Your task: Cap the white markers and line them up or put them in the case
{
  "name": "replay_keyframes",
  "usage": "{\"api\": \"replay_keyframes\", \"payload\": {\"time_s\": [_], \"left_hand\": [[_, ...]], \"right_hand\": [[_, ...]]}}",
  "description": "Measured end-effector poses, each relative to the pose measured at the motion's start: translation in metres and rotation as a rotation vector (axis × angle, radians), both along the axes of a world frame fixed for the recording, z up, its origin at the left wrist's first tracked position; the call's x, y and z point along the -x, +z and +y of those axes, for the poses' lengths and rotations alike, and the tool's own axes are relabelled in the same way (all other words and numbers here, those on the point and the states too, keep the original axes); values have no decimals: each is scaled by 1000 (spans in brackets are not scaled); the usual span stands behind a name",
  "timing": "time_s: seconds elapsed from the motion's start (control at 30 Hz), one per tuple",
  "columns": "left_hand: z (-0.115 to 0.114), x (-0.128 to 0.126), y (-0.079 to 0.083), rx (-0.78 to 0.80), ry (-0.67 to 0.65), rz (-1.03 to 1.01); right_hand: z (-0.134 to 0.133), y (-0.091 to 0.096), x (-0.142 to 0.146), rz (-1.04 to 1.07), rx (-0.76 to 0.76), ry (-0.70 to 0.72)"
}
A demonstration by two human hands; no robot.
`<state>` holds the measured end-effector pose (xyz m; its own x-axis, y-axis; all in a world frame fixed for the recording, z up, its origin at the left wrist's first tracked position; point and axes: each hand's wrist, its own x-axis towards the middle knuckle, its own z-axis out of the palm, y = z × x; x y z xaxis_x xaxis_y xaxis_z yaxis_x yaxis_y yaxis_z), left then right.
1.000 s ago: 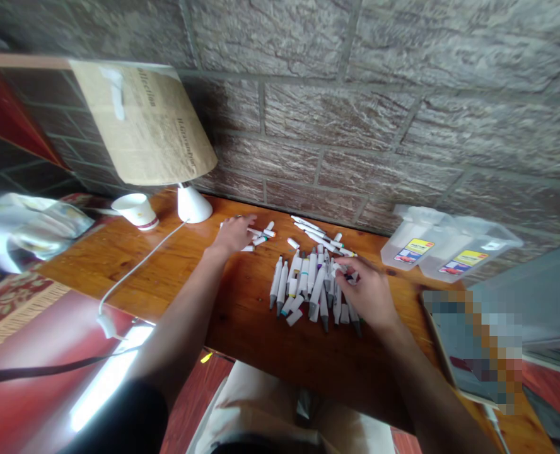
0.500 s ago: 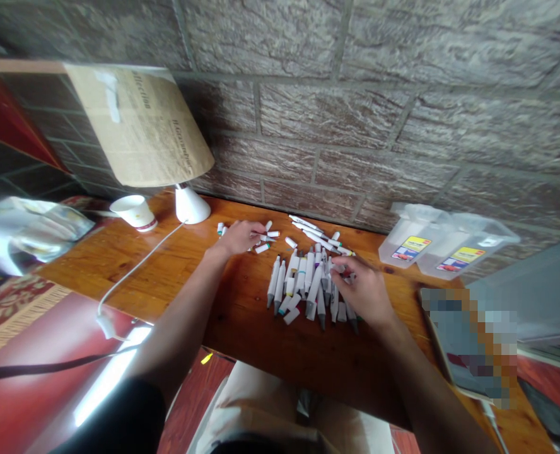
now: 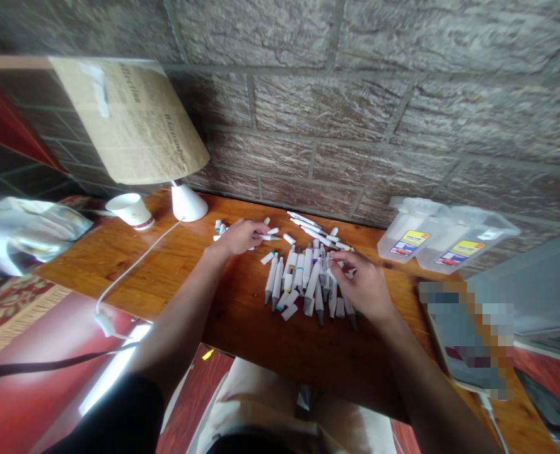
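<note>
My left hand (image 3: 240, 238) is closed in a pinch around a white marker (image 3: 271, 238), its grey tip pointing right. Loose marker caps lie around these fingers, among them a white cap with a green end (image 3: 267, 258) just below. At the right edge of a pile of white and grey markers (image 3: 312, 277), my right hand (image 3: 362, 280) has thumb and forefinger brought together. A small white piece shows by those fingertips, too unclear to name. More markers (image 3: 311, 227) lie in a loose row behind the pile.
Two clear plastic containers (image 3: 410, 236) with labels stand at the back right. In front of them lies a tablet-like device (image 3: 466, 340), its screen blurred, with a cable. A lamp (image 3: 189, 203) and paper cup (image 3: 131, 211) stand left; the lamp cord crosses the table. A brick wall borders the back.
The view has shifted slightly. The green-ended cap by my left hand has moved toward me and the pile, and the marker in that hand shows more plainly. My right hand stays by the pile.
</note>
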<state>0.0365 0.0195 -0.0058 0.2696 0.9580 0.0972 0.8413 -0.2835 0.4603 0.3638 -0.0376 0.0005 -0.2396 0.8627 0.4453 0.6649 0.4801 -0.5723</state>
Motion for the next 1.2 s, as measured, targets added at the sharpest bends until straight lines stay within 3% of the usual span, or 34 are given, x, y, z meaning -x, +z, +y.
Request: {"api": "replay_keyframes", "payload": {"time_s": [0.13, 0.33, 0.43, 0.53, 0.67, 0.83, 1.0, 1.2], "left_hand": [[-2, -3, 1, -78, -21, 38], [-11, -9, 15, -328, 35, -149], [-10, -3, 20, -505, 170, -212], [-4, 14, 20, -598, 434, -232], [-2, 42, 17, -446, 783, -139], [-5, 60, 13, -142, 989, -28], [-5, 61, 8, -20, 997, -62], [-2, 54, 8, -8, 855, -98]], "right_hand": [[0, 1, 0, 13, 4, -7], [0, 3, 0, 24, 13, -29], [1, 4, 0, 31, 29, -28], [1, 4, 0, 28, 41, -34], [1, 4, 0, 32, 60, -35], [1, 5, 0, 39, 81, -32], [0, 7, -1, 34, 75, -23], [1, 8, -1, 45, 87, -25]]}}
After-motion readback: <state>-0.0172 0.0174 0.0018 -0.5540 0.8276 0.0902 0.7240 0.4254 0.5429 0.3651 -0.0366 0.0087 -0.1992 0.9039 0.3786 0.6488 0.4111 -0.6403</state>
